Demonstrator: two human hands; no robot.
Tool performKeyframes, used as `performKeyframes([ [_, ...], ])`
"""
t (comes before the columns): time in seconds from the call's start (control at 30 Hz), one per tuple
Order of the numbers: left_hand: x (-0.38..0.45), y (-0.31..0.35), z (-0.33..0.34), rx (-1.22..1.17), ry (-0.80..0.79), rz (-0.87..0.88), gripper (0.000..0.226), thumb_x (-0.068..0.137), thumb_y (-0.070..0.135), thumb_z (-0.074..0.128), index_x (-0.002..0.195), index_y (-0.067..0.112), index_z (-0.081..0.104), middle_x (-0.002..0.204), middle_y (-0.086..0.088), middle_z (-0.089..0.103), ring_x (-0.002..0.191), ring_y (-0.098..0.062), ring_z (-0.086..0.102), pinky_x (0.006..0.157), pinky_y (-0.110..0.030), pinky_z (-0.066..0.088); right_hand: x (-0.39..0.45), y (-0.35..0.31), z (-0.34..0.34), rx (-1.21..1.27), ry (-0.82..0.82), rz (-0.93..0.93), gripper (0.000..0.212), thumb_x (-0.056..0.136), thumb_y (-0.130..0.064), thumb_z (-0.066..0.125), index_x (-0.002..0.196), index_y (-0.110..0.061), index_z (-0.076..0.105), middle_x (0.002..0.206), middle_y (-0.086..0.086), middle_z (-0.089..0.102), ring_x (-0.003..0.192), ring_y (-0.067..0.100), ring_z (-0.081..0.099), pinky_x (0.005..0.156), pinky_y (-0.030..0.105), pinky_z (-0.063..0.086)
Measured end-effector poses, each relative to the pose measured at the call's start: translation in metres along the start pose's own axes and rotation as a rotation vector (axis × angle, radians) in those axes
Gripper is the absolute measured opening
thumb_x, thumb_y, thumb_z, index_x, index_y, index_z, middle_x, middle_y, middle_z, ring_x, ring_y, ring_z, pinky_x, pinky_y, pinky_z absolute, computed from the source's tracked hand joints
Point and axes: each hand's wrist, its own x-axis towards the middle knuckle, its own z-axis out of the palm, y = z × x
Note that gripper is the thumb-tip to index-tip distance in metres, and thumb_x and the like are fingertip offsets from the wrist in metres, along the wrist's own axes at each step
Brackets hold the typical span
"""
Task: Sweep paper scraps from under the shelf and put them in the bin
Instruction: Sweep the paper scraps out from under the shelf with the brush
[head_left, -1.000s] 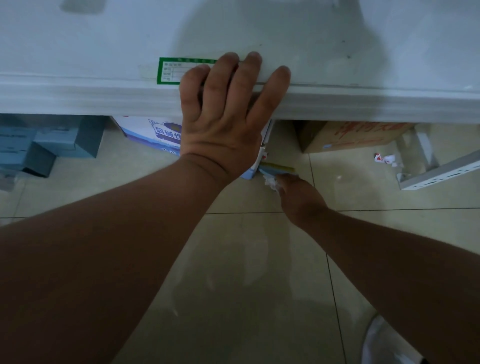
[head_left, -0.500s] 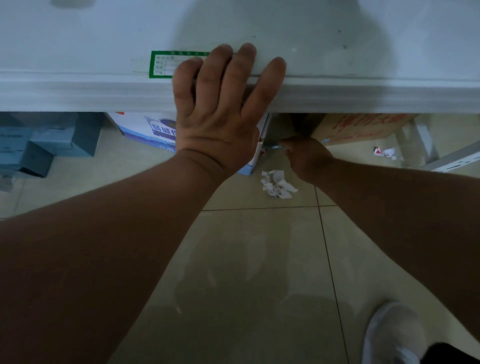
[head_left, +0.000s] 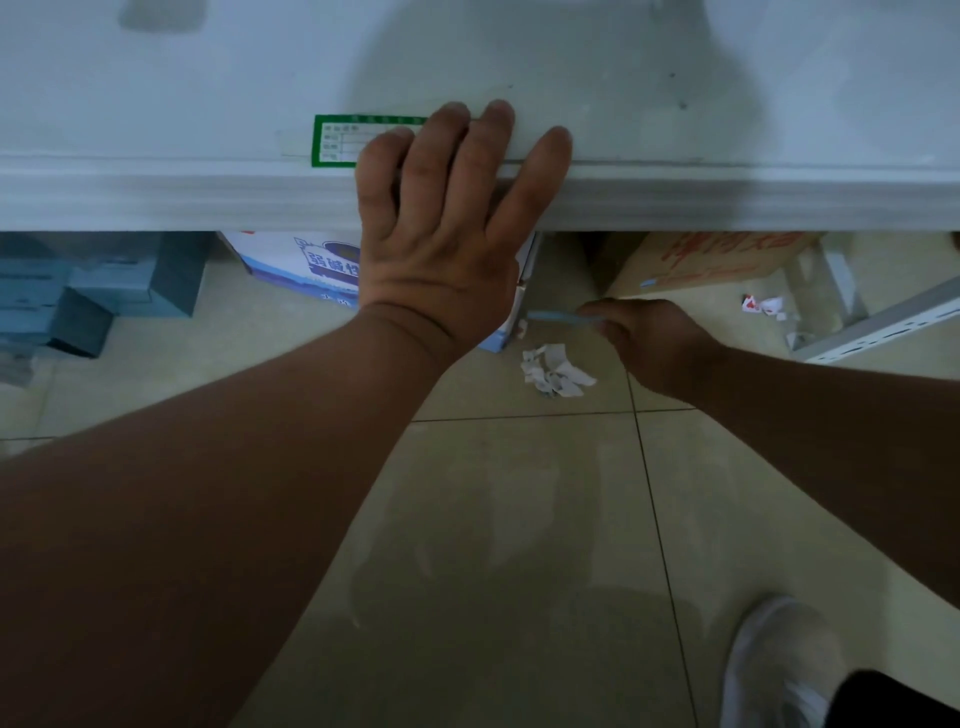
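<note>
Person, head-camera view. Both forearms bare to the frame edge; no sleeves visible. Left hand (head_left: 441, 234) and right hand (head_left: 649, 343) bare: no gloves, rings, watch or wristband seen. Short-trimmed fingernails on the left hand. One white shoe (head_left: 779, 670) at lower right, with the dark hem of a trouser leg (head_left: 893, 701) over it.

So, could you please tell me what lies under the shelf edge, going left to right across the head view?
Grey-blue boxes → white and blue carton → white paper scraps → right hand pinching a thin blue stick → brown cardboard box → red and white scraps → white metal rail.
</note>
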Motion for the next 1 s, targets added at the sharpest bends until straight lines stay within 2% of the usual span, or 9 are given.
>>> performKeyframes([
  [0.17, 0.001, 0.001, -0.001, 0.010, 0.009, -0.005, 0.055, 0.087, 0.016, 0.045, 0.135, 0.026, 0.071, 0.130, -0.011, 0.072, 0.118, -0.038, 0.070, 0.101, -0.051, 0.047, 0.000, 0.008, -0.003, -0.074, 0.069, 0.194, 0.033, 0.104, -0.024, 0.040, 0.123, -0.012, 0.064, 0.103, 0.018, 0.071, 0.092, 0.037, 0.064, 0.076, 0.035, 0.048],
  [0.3, 0.002, 0.000, 0.002, 0.033, 0.046, -0.005, 0.055, 0.081, 0.015, 0.058, 0.134, 0.026, 0.072, 0.128, -0.010, 0.073, 0.115, -0.037, 0.071, 0.099, -0.053, 0.052, -0.006, -0.007, 0.017, -0.093, 0.018, 0.361, 0.029, 0.103, -0.024, 0.038, 0.108, -0.013, 0.064, 0.094, 0.017, 0.069, 0.087, 0.036, 0.065, 0.071, 0.033, 0.050],
  [0.43, 0.002, 0.001, 0.002, 0.033, 0.052, -0.002, 0.058, 0.077, 0.015, 0.059, 0.132, 0.026, 0.073, 0.127, -0.010, 0.074, 0.115, -0.037, 0.072, 0.098, -0.051, 0.051, -0.010, -0.043, 0.043, -0.097, -0.002, 0.295, 0.020, 0.095, -0.013, 0.049, 0.109, -0.004, 0.062, 0.100, 0.017, 0.067, 0.092, 0.034, 0.065, 0.077, 0.039, 0.054],
  [0.53, 0.002, 0.000, 0.001, 0.029, 0.043, 0.001, 0.058, 0.075, 0.015, 0.061, 0.131, 0.025, 0.074, 0.126, -0.010, 0.074, 0.114, -0.037, 0.072, 0.097, -0.054, 0.053, -0.011, -0.065, 0.058, -0.090, 0.009, 0.281, 0.018, 0.095, -0.015, 0.051, 0.107, -0.007, 0.061, 0.101, 0.014, 0.067, 0.093, 0.031, 0.065, 0.076, 0.036, 0.050],
  [0.63, 0.001, 0.000, 0.000, 0.023, 0.028, -0.005, 0.058, 0.077, 0.016, 0.060, 0.133, 0.025, 0.073, 0.128, -0.010, 0.073, 0.115, -0.037, 0.071, 0.099, -0.052, 0.051, -0.012, -0.080, 0.065, -0.015, 0.076, 0.288, 0.014, 0.098, -0.017, 0.050, 0.100, -0.009, 0.061, 0.093, 0.014, 0.068, 0.088, 0.031, 0.066, 0.068, 0.029, 0.039],
  [0.7, 0.000, 0.000, -0.001, 0.012, 0.023, -0.005, 0.058, 0.079, 0.016, 0.057, 0.134, 0.026, 0.072, 0.129, -0.010, 0.073, 0.117, -0.037, 0.071, 0.100, -0.051, 0.048, -0.006, -0.082, 0.060, 0.041, 0.129, 0.362, 0.016, 0.100, -0.018, 0.047, 0.097, -0.009, 0.060, 0.090, 0.015, 0.069, 0.085, 0.032, 0.066, 0.065, 0.026, 0.034],
  [0.77, 0.000, 0.000, -0.001, -0.001, 0.016, 0.001, 0.057, 0.084, 0.016, 0.051, 0.135, 0.026, 0.071, 0.130, -0.010, 0.072, 0.118, -0.037, 0.070, 0.100, -0.052, 0.048, 0.005, -0.078, 0.047, 0.047, 0.164, 0.461, 0.022, 0.102, -0.018, 0.043, 0.100, -0.007, 0.062, 0.098, 0.017, 0.070, 0.090, 0.035, 0.066, 0.066, 0.027, 0.035],
  [0.87, 0.000, 0.000, 0.000, -0.018, 0.009, 0.003, 0.057, 0.090, 0.018, 0.039, 0.136, 0.026, 0.070, 0.131, -0.010, 0.072, 0.119, -0.037, 0.070, 0.101, -0.052, 0.049, 0.023, -0.065, 0.020, -0.063, 0.198, 0.436, 0.033, 0.104, -0.020, 0.041, 0.109, 0.004, 0.064, 0.107, 0.028, 0.067, 0.098, 0.042, 0.065, 0.079, 0.037, 0.047],
  [1.0, -0.001, 0.000, 0.001, -0.007, 0.013, 0.004, 0.056, 0.089, 0.018, 0.041, 0.136, 0.026, 0.070, 0.131, -0.010, 0.072, 0.119, -0.037, 0.070, 0.101, -0.051, 0.047, 0.043, -0.035, -0.001, -0.075, -0.001, 0.530, 0.034, 0.100, -0.011, 0.040, 0.126, 0.001, 0.059, 0.123, 0.025, 0.062, 0.114, 0.042, 0.058, 0.096, 0.043, 0.049],
])
